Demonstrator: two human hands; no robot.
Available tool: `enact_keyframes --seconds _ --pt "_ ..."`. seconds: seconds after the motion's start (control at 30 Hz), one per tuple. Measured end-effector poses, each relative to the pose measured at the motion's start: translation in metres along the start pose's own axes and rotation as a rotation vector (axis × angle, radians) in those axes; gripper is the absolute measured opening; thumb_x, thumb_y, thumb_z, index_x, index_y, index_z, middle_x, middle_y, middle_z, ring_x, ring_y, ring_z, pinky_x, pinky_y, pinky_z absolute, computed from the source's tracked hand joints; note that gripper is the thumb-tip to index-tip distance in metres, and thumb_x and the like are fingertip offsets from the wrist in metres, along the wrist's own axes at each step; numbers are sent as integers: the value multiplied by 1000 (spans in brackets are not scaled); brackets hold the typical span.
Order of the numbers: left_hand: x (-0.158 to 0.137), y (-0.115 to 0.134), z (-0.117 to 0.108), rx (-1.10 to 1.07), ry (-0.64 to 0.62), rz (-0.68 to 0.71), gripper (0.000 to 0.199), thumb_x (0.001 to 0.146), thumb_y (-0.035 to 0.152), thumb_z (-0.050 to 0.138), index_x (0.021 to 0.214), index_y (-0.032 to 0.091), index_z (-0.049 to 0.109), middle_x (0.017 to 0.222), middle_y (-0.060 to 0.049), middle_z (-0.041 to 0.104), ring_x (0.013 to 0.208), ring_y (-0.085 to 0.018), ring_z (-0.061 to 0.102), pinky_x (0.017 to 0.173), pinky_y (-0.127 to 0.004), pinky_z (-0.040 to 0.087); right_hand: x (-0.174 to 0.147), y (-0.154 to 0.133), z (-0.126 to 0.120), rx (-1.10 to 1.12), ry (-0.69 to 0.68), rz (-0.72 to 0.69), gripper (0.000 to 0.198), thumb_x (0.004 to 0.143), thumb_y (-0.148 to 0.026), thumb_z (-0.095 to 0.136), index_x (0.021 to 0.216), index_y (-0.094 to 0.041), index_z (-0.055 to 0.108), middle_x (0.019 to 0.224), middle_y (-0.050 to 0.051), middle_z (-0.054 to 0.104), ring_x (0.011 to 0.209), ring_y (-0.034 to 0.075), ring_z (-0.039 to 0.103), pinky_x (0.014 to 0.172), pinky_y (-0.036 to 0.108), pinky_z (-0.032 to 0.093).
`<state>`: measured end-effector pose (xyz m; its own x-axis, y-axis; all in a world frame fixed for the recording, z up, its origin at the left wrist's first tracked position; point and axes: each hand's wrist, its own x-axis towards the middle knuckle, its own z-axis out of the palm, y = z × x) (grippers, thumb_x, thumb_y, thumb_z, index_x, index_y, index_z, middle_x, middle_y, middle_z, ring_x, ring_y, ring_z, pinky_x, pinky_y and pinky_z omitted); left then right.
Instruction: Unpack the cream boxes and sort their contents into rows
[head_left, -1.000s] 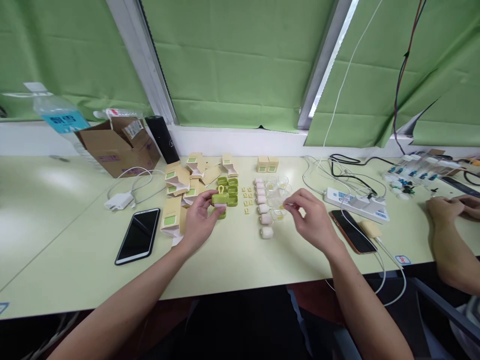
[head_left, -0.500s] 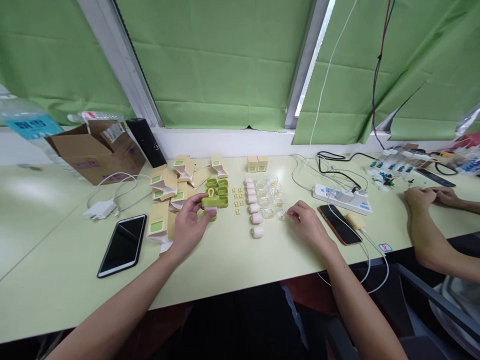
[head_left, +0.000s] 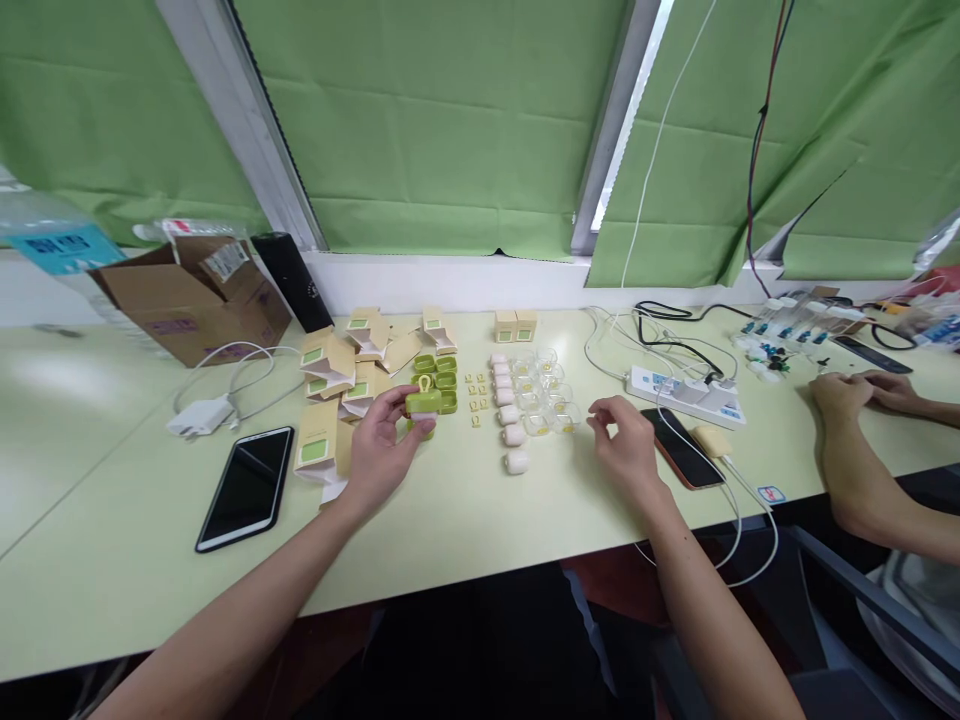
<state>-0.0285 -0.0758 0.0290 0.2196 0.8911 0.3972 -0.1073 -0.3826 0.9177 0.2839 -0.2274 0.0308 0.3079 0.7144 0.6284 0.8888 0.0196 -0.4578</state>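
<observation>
My left hand (head_left: 382,440) pinches a small green case with a loop on top (head_left: 424,402) and a pale lower part, just above the table. Beside it stand green open boxes (head_left: 445,381) in two columns. My right hand (head_left: 624,440) hovers over the table with thumb and forefinger apart and nothing between them. Just left of its fingertips lie clear plastic cups (head_left: 559,393), some with a yellow mark inside. A column of pale pink and white rounded pieces (head_left: 514,435) runs alongside. Small yellow clips (head_left: 474,406) lie in two columns between these and the green boxes.
Opened cream cartons (head_left: 322,440) lie on the left, near a phone (head_left: 246,488) and a white charger (head_left: 201,418). Two closed cartons (head_left: 515,325) stand at the back. To the right are a power strip (head_left: 686,397), another phone (head_left: 681,448), cables and another person's forearm (head_left: 847,470).
My right hand has let go of a clear cup at the near end of its column and drawn back slightly right. My left hand still holds the green case in place.
</observation>
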Motion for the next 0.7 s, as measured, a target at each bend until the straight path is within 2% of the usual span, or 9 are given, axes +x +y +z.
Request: enact_keyframes --seconds 0.07,0.13,0.23,0.3,0.43,0.5,0.57,0.7 --pt "0 0 1 -12 -8 -5 52 72 38 87 117 21 66 113 -9 70 104 -23 70 87 -38 61 0 -12 -3 15 149 -59 15 89 -14 52 81 -26 55 74 4 60 70 21 59 68 36 50" --pt "-1 0 1 -18 -12 -2 52 72 38 88 116 21 66 113 -9 71 104 -23 70 88 -38 61 -1 -32 1 54 163 -149 16 91 -14 52 79 -26 54 73 4 60 68 21 58 65 35 49" --pt "-2 -1 3 -13 -18 -14 52 71 38 89 115 21 67 116 -9 71 107 -24 70 93 -39 59 -4 -70 20 78 -34 -284 18 93 -14 49 85 -24 60 79 6 65 73 21 62 64 34 49" --pt "-3 -2 3 -5 -22 -27 52 69 38 89 114 21 68 116 -9 72 107 -24 70 94 -39 58 -3 -95 39 28 -136 -397 20 97 -15 48 95 -22 66 93 10 71 83 22 66 67 34 49" --pt "-2 -3 2 27 9 -35 50 67 39 90 108 20 69 101 -6 73 90 -20 69 82 -35 57 7 -132 75 -76 -195 -584 33 102 -15 45 128 -24 64 121 13 71 103 23 66 66 31 46" --pt "-1 -3 1 50 37 -46 47 65 40 90 101 19 68 90 -3 70 79 -17 65 72 -31 55 16 -141 88 -107 -182 -642 35 105 -17 43 134 -24 61 129 13 68 106 23 65 67 30 46" --pt "0 -3 0 61 51 -67 45 63 42 90 93 20 66 80 0 66 71 -15 60 63 -27 52 24 -145 99 -129 -162 -675 31 107 -19 43 132 -21 62 131 14 68 104 21 65 66 29 47" --pt "0 -2 -3 138 7 -87 45 65 48 89 88 20 62 75 2 63 66 -13 58 61 -26 51 30 -139 113 -101 -34 -715 24 107 -18 44 118 -18 66 119 14 71 94 19 66 63 27 48"
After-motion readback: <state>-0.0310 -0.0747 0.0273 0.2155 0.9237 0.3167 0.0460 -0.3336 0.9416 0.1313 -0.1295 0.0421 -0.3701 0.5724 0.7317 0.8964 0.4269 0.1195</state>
